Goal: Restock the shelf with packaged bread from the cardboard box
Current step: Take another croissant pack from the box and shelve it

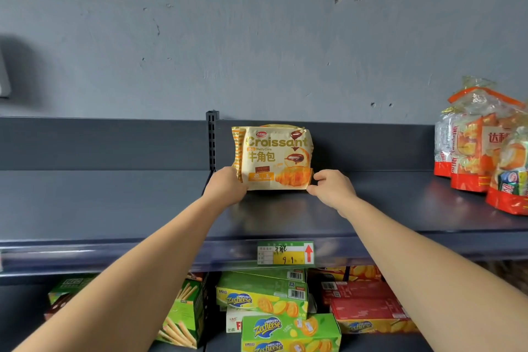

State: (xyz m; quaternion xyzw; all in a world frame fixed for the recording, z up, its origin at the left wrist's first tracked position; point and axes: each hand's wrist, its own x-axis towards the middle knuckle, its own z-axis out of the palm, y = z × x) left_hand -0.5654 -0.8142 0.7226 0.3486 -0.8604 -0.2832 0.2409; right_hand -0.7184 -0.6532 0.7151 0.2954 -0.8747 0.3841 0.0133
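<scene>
A cream and orange croissant bread pack (273, 156) stands upright at the back of the dark grey top shelf (114, 203), against the back panel. My left hand (225, 184) grips its lower left corner. My right hand (333, 187) pinches its lower right corner between thumb and fingers. Both arms reach forward over the shelf's front edge. The cardboard box is out of sight.
Orange and clear bags of packaged bread (483, 146) stand at the shelf's right end. A slotted upright post (212, 137) sits just left of the croissant pack. A green price tag (285, 252) hangs on the front rail. Green and red biscuit boxes (263, 298) fill the lower shelf.
</scene>
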